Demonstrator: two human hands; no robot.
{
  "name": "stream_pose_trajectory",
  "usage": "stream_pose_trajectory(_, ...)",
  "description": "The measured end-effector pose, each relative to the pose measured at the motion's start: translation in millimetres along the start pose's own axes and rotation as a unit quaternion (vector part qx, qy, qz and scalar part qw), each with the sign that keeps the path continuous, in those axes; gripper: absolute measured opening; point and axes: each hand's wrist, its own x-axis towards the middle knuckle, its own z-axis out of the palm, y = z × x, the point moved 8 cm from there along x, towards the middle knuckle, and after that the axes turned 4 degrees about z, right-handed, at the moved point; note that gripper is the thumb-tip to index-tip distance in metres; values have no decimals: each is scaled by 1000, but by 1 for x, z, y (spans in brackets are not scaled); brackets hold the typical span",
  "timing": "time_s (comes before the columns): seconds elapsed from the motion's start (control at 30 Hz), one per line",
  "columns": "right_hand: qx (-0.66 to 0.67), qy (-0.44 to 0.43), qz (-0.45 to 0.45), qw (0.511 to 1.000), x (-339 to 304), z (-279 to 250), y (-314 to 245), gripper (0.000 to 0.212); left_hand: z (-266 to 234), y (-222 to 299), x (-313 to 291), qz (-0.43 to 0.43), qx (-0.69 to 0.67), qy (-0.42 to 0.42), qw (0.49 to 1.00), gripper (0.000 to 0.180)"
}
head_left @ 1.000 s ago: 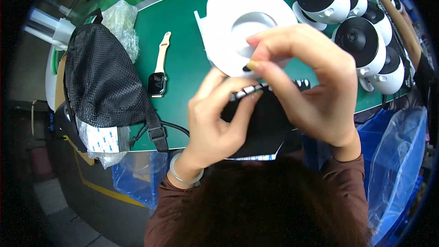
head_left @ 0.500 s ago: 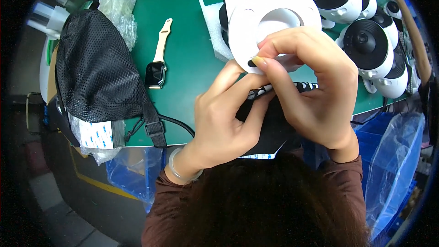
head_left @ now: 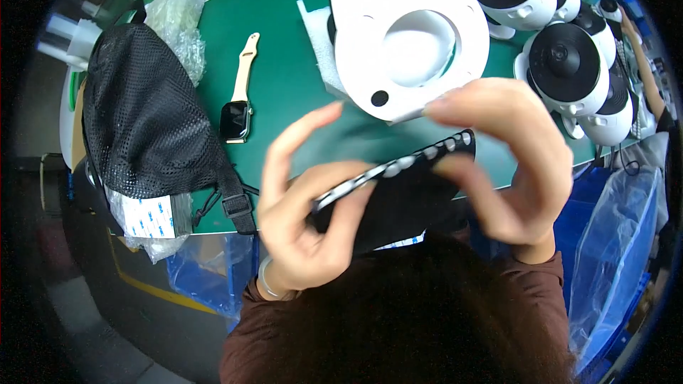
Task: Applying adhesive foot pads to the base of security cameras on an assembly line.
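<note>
My left hand (head_left: 309, 224) grips a black sheet (head_left: 405, 203) between fingers and thumb, with its index finger raised. A row of pale round spots runs along the sheet's upper edge. By the sheet's right end is my right hand (head_left: 516, 163), open and blurred, with thumb and index finger apart; whether the thumb touches the sheet I cannot tell. Just beyond both hands, a white rounded housing (head_left: 363, 35) with a large round opening rests on white foam (head_left: 324, 50). One black round pad (head_left: 380, 98) sits on its near end.
A green table (head_left: 284, 85) carries a smartwatch (head_left: 236, 117), a black mesh bag (head_left: 146, 114) and clear plastic wrap (head_left: 178, 28) on the left. Several white units with black round bases (head_left: 565, 64) stand at right. Blue bins with plastic liners (head_left: 615, 242) flank the table's near edge. Another person's arm (head_left: 640, 64) shows far right.
My right fingers have left the black pad on the housing and moved back toward the sheet. My left hand has shifted left and nearer, bringing the sheet's spotted edge into full view.
</note>
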Motion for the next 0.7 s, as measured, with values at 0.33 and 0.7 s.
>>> stream_pose_trajectory(0.33,-2,17,28,999,-12,12,-6,17,6,2,2,-74,-49,-79,993,18)
stream_pose_trajectory(0.7,-135,57,-52,988,-19,4,-18,16,10,7,5,-52,-34,-26,998,16)
